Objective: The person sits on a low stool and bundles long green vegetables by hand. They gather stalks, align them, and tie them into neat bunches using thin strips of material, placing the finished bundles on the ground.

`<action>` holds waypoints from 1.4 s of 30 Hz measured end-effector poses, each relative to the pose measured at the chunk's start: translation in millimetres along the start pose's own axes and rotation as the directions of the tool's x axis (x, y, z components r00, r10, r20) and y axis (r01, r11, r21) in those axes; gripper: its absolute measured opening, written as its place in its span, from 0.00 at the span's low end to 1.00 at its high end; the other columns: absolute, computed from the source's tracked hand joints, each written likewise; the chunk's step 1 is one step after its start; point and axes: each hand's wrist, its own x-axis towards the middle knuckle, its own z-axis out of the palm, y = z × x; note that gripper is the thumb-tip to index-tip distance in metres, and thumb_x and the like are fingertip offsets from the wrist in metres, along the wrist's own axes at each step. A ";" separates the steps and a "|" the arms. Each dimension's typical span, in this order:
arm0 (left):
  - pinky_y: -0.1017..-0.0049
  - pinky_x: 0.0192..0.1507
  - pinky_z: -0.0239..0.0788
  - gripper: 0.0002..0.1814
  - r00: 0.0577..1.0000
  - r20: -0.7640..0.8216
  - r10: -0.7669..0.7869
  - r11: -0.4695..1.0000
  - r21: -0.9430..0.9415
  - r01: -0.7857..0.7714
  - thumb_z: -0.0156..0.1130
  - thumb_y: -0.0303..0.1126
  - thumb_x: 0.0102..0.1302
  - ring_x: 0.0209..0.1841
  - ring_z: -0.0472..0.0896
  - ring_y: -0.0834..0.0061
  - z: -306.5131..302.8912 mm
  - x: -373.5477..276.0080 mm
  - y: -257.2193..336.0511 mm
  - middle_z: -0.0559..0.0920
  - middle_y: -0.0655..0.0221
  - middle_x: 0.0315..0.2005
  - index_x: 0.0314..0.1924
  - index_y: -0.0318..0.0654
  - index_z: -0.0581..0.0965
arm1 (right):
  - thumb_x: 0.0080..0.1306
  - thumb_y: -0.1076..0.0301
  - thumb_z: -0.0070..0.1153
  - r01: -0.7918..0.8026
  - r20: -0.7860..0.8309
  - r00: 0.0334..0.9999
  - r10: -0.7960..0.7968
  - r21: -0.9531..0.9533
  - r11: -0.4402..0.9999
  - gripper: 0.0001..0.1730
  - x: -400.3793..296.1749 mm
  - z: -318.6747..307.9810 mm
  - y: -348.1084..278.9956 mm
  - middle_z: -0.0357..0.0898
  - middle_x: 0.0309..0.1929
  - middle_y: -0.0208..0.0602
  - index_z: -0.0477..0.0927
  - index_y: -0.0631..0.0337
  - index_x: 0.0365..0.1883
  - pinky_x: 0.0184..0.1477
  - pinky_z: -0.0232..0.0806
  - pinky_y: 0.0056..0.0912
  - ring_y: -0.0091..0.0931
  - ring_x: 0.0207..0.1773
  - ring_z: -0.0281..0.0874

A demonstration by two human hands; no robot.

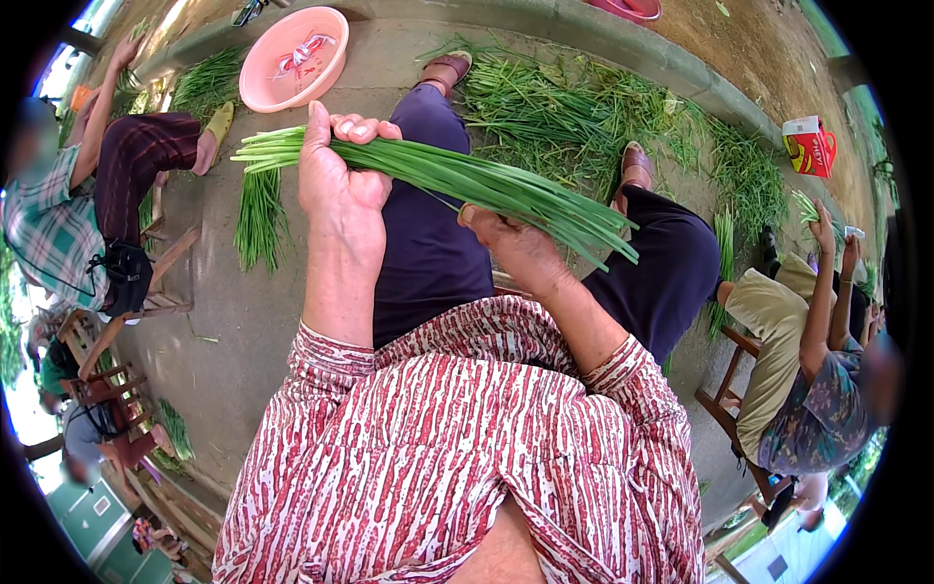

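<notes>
My left hand (pixel 339 164) grips a bunch of garlic chives (pixel 467 171) near its pale, trimmed-looking stem ends, thumb pointing up. The green leaves slant down to the right across my lap. Under the leafy half, my right hand (pixel 518 244) holds the bunch from below, its fingers partly hidden behind the blades. One thin leaf hangs loose and reaches its thumb. A smaller bundle of chives (pixel 261 219) lies on the concrete floor left of my legs. Beyond my feet spreads a large loose heap of chives (pixel 540 109).
A pink plastic basin (pixel 292 62) with red-and-white ties (pixel 305 55) stands at the upper left. A low concrete kerb (pixel 678 77) curves behind the heap. On the right is a red carton (pixel 810 146). Seated people flank me on wooden chairs; one (pixel 817 409) holds chives.
</notes>
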 end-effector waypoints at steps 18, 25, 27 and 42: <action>0.69 0.32 0.65 0.22 0.996 -0.085 0.021 0.971 -0.236 -0.041 0.54 0.44 0.69 0.18 0.67 0.76 -29.0 11.3 74.1 0.64 0.75 0.12 0.20 0.43 0.63 | 0.56 0.66 0.58 -0.135 -0.363 0.929 -0.074 -0.518 0.845 0.15 -24.6 -104.3 87.0 0.76 0.53 0.40 0.83 0.61 0.41 0.53 0.67 0.36 0.37 0.52 0.76; 0.69 0.32 0.66 0.23 0.992 -0.117 0.042 0.981 -0.183 -0.063 0.53 0.44 0.69 0.19 0.68 0.75 -30.5 12.6 77.6 0.64 0.74 0.12 0.18 0.43 0.63 | 0.57 0.68 0.58 0.065 -0.405 0.885 -0.228 -0.379 0.923 0.09 -23.3 -104.6 69.6 0.79 0.46 0.39 0.82 0.65 0.31 0.50 0.68 0.31 0.32 0.49 0.78; 0.69 0.32 0.66 0.24 0.994 -0.108 0.032 0.983 -0.178 -0.051 0.52 0.45 0.69 0.18 0.68 0.75 -31.9 14.1 77.9 0.64 0.74 0.12 0.18 0.43 0.63 | 0.58 0.68 0.58 0.030 -0.379 0.913 -0.149 -0.303 0.953 0.09 -25.0 -107.1 66.1 0.80 0.40 0.38 0.82 0.66 0.32 0.46 0.69 0.27 0.26 0.43 0.79; 0.67 0.35 0.65 0.20 0.987 0.163 0.000 0.993 -0.112 0.019 0.52 0.42 0.69 0.21 0.67 0.73 -32.4 14.8 82.5 0.66 0.70 0.15 0.21 0.41 0.64 | 0.64 0.70 0.57 0.155 -0.452 0.885 -0.108 0.068 0.986 0.11 -59.5 -101.6 27.1 0.79 0.35 0.31 0.81 0.70 0.39 0.39 0.66 0.18 0.17 0.38 0.74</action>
